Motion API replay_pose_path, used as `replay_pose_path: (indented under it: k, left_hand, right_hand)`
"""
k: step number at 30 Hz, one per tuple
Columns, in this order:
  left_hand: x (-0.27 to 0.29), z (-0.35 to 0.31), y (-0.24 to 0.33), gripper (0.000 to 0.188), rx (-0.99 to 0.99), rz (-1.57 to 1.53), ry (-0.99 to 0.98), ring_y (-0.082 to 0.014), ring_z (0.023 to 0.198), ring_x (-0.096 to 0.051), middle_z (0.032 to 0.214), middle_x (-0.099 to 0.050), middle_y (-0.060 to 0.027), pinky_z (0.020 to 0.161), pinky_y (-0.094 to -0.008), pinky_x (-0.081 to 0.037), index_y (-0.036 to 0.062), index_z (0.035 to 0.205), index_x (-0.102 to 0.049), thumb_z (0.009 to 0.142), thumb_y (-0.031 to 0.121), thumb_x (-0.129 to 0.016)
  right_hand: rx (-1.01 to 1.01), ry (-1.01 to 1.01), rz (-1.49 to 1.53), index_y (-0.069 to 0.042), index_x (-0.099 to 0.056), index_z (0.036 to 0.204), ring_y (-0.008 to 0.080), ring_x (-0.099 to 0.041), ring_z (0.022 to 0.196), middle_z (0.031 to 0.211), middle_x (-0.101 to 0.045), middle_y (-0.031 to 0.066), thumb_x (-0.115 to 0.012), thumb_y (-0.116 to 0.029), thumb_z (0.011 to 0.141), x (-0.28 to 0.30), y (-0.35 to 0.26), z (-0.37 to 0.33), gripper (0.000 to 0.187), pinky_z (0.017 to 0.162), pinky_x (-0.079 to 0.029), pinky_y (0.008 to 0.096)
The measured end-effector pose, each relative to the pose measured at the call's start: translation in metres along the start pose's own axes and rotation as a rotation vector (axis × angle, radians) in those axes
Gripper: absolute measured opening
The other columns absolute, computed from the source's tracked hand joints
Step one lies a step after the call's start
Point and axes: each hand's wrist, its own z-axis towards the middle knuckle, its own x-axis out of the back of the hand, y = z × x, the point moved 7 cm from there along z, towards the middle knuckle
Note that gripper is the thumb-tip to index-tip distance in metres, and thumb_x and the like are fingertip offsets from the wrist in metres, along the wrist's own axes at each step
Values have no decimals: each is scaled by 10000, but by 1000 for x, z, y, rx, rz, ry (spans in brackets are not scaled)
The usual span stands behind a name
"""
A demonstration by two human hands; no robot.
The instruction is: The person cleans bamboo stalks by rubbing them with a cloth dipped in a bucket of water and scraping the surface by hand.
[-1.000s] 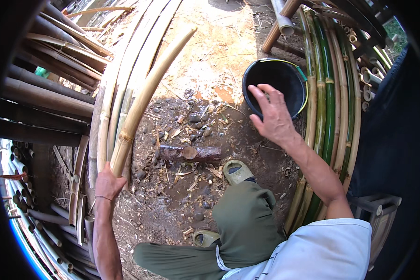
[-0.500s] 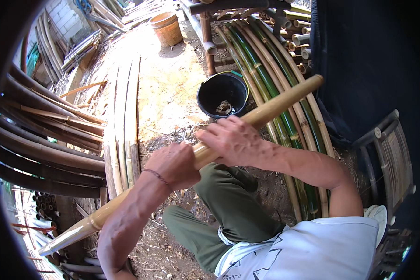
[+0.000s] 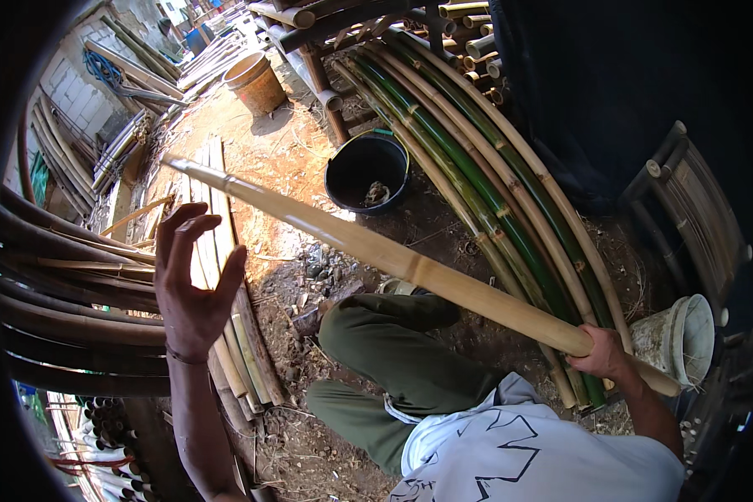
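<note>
A pale, peeled bamboo pole (image 3: 360,241) slants across in front of me, its far end up at the left and its thicker end down at the right. My right hand (image 3: 602,351) grips it near that lower right end, with a short length sticking out past the fist. On the other side, my left hand (image 3: 194,289) is raised in the air, fingers spread and curved, holding nothing. It is apart from the pole, below its far end. Beyond the pole stands a black bucket (image 3: 350,174) with a wet-looking rag (image 3: 376,194) inside.
Green and tan bamboo poles (image 3: 477,171) lie side by side to the right. Split bamboo lengths (image 3: 255,360) rest on the ground at left, beside dark stacked poles (image 3: 84,322). A white bucket (image 3: 657,336) stands near my right hand. An orange-brown bucket (image 3: 258,88) is farther off.
My left hand has let go of the pole and lifted away to the left. The pole has swung round, its far end now up left, while my right hand moved down and right.
</note>
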Motion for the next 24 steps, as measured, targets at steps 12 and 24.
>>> replay_pose_path:
  k: [12, 24]
  left_hand:
    - [-114, -261, -249, 224, 786, -290, -127, -123, 838, -643, 943, -642, -41, 761, -288, -522, 7, 1032, -671, 957, 214, -716]
    - [-130, -546, -271, 310, 1442, 8, -561, -247, 810, -711, 850, -737, -139, 787, -370, -556, 16, 875, -728, 759, 301, -767]
  right_hand:
    - [-480, 377, -49, 12, -648, 1161, 404, -701, 972, 1014, -715, 250, -852, -280, 691, -54, 192, -88, 590, 862, -542, 467]
    - [-254, 396, -211, -88, -396, 1494, 420, -577, 1184, 1366, -541, 223, -711, -11, 803, -30, 211, 261, 763, 996, -488, 475]
